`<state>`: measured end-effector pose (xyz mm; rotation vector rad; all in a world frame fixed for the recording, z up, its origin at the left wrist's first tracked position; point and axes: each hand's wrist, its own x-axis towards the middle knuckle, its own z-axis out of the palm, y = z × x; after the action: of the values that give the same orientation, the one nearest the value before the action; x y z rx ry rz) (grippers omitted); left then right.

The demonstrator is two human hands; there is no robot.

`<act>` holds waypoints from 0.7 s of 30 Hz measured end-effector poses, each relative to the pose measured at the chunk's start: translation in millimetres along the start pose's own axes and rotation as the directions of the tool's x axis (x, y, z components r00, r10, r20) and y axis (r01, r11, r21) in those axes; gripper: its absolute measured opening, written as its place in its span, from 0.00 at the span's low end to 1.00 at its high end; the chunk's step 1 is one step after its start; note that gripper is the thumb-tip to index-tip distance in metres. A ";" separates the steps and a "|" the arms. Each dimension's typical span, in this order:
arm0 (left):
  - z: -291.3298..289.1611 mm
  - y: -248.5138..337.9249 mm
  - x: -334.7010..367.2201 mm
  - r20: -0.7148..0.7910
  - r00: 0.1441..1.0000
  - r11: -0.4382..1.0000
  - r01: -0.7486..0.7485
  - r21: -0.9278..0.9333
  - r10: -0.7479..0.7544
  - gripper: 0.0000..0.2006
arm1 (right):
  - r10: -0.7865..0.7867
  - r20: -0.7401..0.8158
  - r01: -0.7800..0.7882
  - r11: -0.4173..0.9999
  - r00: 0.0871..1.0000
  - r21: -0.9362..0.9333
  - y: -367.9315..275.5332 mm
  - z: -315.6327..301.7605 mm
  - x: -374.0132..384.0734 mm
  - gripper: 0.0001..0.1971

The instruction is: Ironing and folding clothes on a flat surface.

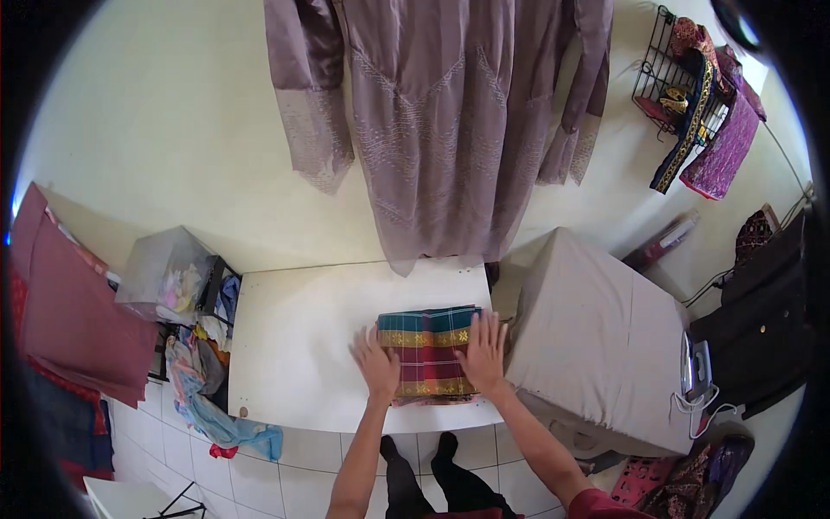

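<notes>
A folded cloth (430,353) lies on the white table, with green, maroon and gold patterned bands and thin checked lines. Along its left side rests my left hand (376,362), fingers stretched out and pointing away from me. My right hand (484,353) is at the cloth's right side, its fingers likewise spread, with the thumb over the cloth's edge. Neither hand grips anything. Beneath the cloth's near edge, more folded fabric shows.
The white table (303,346) meets the wall. A mauve dress (441,130) hangs above it. To the right stands a beige-covered block (596,329) with an iron (694,368) at its edge. Left are a clear plastic box (164,268) and heaped clothes (203,389).
</notes>
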<state>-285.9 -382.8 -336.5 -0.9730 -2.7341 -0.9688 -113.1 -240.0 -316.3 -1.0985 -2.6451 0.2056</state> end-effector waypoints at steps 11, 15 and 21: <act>47.0 -27.1 -19.1 0.360 0.902 0.965 -0.263 0.016 0.239 0.36 | -0.039 0.007 0.038 0.990 0.999 0.138 -4.3 76.2 -19.7 0.47; 53.2 -34.7 -21.4 0.352 0.909 0.968 -0.251 0.031 0.224 0.36 | -0.018 0.036 0.012 0.989 0.999 0.144 -7.2 81.8 -17.2 0.47; 55.9 -35.8 -14.1 0.392 0.897 0.970 -0.238 0.040 0.204 0.38 | -0.025 -0.002 0.025 0.993 1.000 0.116 -9.0 86.8 -13.8 0.48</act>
<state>-288.8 -378.8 -404.2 -1.5660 -2.8411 -0.6712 -135.9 -258.5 -399.6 -1.0278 -2.6082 0.3499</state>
